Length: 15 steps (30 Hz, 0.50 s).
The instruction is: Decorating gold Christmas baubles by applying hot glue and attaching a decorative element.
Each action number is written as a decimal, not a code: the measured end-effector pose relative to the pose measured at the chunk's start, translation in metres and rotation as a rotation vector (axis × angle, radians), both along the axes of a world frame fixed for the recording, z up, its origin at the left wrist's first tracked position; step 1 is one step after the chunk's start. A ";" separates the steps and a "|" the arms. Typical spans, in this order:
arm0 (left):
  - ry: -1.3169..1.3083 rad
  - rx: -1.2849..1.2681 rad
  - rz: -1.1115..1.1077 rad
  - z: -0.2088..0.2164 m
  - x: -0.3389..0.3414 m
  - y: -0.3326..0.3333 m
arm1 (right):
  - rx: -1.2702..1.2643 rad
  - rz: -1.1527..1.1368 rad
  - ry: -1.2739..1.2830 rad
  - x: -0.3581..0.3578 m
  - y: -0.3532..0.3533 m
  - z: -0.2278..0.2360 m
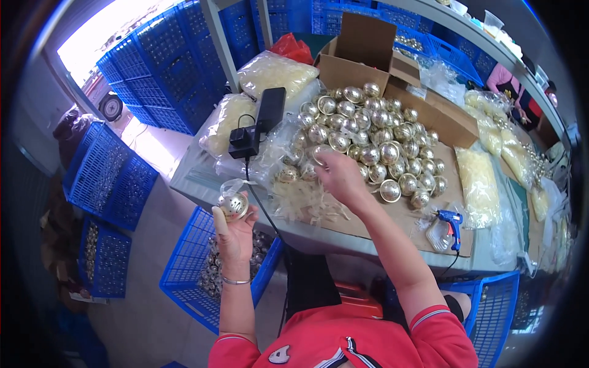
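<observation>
A shiny gold ball ornament (233, 205) with a clear ribbon loop on top rests in my left hand (235, 236), above a blue crate and off the table's front edge. Its fingers are closed around the ball, and one finger wears a pale cover. At the left side of a large heap of similar gold balls (389, 153), my right hand (341, 178) pinches another gold ball ornament (320, 153) at its edge. My fingers partly hide that ball. Cut pieces of clear ribbon (304, 202) lie scattered just left of my right hand.
A blue glue gun (453, 228) stands near the table's front right. An open cardboard box (354, 58) and bags of pale sticks (477, 187) sit around the heap. A black power adapter (245, 142) trails a cable over the edge. A blue crate (184, 282) of balls stands below.
</observation>
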<state>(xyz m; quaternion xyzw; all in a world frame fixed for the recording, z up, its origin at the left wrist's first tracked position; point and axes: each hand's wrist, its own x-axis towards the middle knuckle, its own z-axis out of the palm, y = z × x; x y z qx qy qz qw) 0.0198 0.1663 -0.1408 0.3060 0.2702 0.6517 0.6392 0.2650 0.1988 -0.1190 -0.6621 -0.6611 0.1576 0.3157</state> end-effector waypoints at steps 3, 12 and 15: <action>-0.032 -0.025 -0.003 -0.001 -0.002 -0.004 | 0.105 -0.039 -0.068 -0.041 0.039 0.007; -0.018 -0.030 0.042 -0.008 -0.015 -0.023 | 0.016 -0.094 -0.280 -0.074 0.084 -0.020; -0.047 -0.059 0.018 -0.017 -0.018 -0.018 | 0.023 -0.094 -0.138 -0.057 0.085 -0.018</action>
